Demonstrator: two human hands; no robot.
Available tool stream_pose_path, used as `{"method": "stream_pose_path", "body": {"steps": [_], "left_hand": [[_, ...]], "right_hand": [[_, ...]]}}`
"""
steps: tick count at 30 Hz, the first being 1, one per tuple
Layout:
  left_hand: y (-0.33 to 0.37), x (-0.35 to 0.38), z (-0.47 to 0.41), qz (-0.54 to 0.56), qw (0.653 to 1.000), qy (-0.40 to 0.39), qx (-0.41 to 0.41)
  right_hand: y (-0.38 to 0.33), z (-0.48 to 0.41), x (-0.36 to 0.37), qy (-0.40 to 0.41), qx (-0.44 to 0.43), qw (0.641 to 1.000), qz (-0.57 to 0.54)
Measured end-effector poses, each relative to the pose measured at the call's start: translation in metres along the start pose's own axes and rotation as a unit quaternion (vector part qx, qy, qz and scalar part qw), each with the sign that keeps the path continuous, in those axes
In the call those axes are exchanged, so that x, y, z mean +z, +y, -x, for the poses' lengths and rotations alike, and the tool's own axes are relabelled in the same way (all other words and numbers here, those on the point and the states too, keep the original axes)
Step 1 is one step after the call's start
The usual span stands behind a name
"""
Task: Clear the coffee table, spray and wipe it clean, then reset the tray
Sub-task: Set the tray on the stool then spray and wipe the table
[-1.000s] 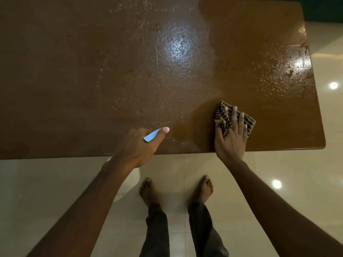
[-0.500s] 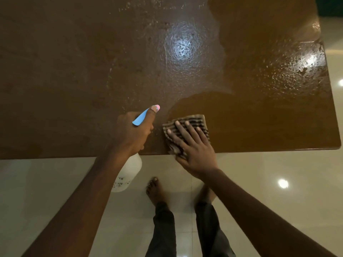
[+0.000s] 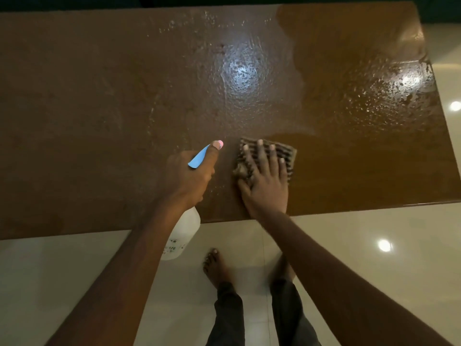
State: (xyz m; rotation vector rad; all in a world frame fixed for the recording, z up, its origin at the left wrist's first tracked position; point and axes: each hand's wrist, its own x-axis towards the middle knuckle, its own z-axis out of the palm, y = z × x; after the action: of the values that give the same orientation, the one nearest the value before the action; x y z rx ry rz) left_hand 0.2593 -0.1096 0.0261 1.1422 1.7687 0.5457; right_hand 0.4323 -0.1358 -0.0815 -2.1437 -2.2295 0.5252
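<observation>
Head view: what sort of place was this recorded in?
Probably a home living room: a low brown coffee table wet with spray, glossy cream floor tiles reflecting lights, and the person's bare feet beside it.

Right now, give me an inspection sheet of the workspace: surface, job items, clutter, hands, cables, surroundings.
Surface: brown table, wet, with droplets across the middle and far right; a smoother, darker patch on the right.
Job's things: striped cloth lies flat on the table near the front edge; white bottle with a blue trigger hangs over that edge.
Clutter: nothing seen.
Hands: left hand grips the bottle; right hand presses on the cloth, fingers straight and spread.
Cables: nothing seen.
Surroundings: pale glossy floor with light reflections; the person's bare feet.
</observation>
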Motion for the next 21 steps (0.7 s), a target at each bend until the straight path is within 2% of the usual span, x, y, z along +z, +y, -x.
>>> {"method": "stream_pose_path", "body": {"steps": [3, 5, 7, 9, 12, 16, 21], "left_hand": [[0.006, -0.004, -0.005, -0.018, 1.000, -0.011, 0.010], [0.012, -0.002, -0.010, -0.051, 0.998, -0.021, 0.022], [0.018, 0.002, -0.015, -0.067, 0.997, -0.026, 0.031], [0.025, 0.007, -0.024, -0.079, 0.995, -0.038, 0.038], [0.036, 0.018, -0.039, -0.103, 0.991, -0.077, 0.029], [0.049, 0.029, -0.060, -0.122, 0.985, -0.123, 0.012], [0.060, 0.028, -0.081, -0.105, 0.989, -0.108, -0.014]], "right_hand": [[0.018, 0.022, 0.004, -0.047, -0.145, 0.988, 0.035], [0.044, 0.032, 0.002, -0.051, -0.171, 0.983, 0.036], [0.065, 0.038, -0.003, -0.037, -0.118, 0.992, 0.018], [0.077, 0.038, -0.011, -0.018, -0.030, 0.999, -0.023], [0.085, 0.026, -0.023, 0.010, 0.071, 0.994, -0.088], [0.095, 0.003, -0.038, 0.056, 0.121, 0.984, -0.117], [0.126, -0.052, -0.048, 0.056, 0.195, 0.976, -0.085]]}}
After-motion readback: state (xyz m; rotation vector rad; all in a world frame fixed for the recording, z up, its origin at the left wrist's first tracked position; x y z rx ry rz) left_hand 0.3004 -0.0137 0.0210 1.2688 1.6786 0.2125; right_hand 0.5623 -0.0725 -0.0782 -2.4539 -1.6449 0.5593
